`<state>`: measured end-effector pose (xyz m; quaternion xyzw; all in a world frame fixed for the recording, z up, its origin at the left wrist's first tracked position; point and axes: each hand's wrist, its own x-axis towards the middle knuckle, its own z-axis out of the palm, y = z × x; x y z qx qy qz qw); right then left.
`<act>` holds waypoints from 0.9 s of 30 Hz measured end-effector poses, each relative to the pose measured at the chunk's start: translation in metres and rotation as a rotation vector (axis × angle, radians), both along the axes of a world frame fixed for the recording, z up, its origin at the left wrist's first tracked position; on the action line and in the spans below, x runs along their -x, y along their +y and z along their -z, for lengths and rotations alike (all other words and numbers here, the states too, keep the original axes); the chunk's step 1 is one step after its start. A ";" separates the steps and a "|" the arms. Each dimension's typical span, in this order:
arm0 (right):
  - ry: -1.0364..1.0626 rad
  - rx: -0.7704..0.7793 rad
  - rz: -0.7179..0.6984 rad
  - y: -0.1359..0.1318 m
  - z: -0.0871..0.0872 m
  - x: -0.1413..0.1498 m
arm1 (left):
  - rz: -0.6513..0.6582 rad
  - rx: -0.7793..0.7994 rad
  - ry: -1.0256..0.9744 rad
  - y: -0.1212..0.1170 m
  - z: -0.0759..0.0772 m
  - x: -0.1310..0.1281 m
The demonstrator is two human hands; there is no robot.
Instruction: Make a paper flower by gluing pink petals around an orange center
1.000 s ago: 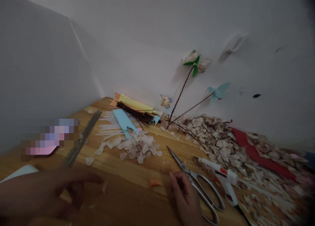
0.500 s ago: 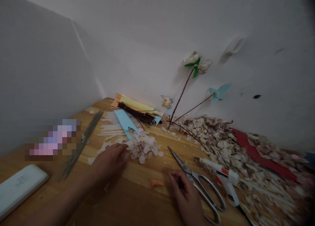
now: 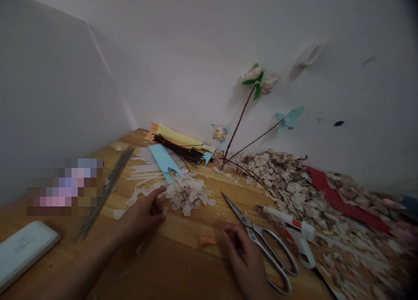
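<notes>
At the left edge of a heap of pale petals (image 3: 188,193), my left hand (image 3: 145,213) has its thumb and index finger apart. The index fingertip meets the heap, and a small pale bit, perhaps a petal, shows by the thumb tip. My right hand (image 3: 244,256) lies on the table with curled fingers, thumb against the index finger; whatever may be between them is hidden. Close on its right are metal scissors (image 3: 248,224), blades pointing away. An orange scrap (image 3: 207,240) sits just left of that hand.
A white glue gun (image 3: 302,234) lies right of the scissors, before a big petal pile (image 3: 294,184) with a red strip (image 3: 346,202). Brown stems (image 3: 179,148), blue paper (image 3: 163,160) and thin wires (image 3: 107,191) lie behind; a white case (image 3: 28,252) is at left.
My left hand has drawn slightly back from the petal heap, its thumb now apart from the index finger. The right hand keeps its curled pose. The view has shifted slightly.
</notes>
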<state>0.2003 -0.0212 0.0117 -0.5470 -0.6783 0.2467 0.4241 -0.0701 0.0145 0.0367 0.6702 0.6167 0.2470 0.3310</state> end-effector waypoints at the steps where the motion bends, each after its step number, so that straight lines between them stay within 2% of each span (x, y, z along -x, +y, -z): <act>1: 0.001 0.004 -0.002 0.000 0.000 0.000 | -0.012 -0.012 -0.003 0.000 0.001 0.001; 7: -0.005 0.027 -0.014 0.000 0.005 -0.001 | -0.049 -0.044 0.065 0.003 0.012 0.003; 13: -0.007 0.098 -0.064 0.000 0.009 -0.005 | -0.041 -0.030 0.005 0.007 0.013 -0.001; 16: 0.072 0.146 -0.040 -0.004 0.007 0.000 | -0.048 -0.049 -0.036 0.006 0.011 -0.006; 19: 0.244 0.250 -0.032 -0.010 0.003 0.008 | -0.015 -0.107 -0.068 -0.001 0.006 -0.016; 22: 0.470 0.403 -0.060 -0.016 -0.003 0.014 | 0.196 -0.320 -0.050 -0.014 -0.004 -0.032; 25: 0.651 0.557 -0.126 -0.019 -0.013 0.016 | 0.489 -0.622 0.136 -0.030 -0.021 -0.050; 27: 0.708 0.645 -0.189 -0.019 -0.020 0.017 | 0.613 -0.766 0.244 -0.038 -0.034 -0.062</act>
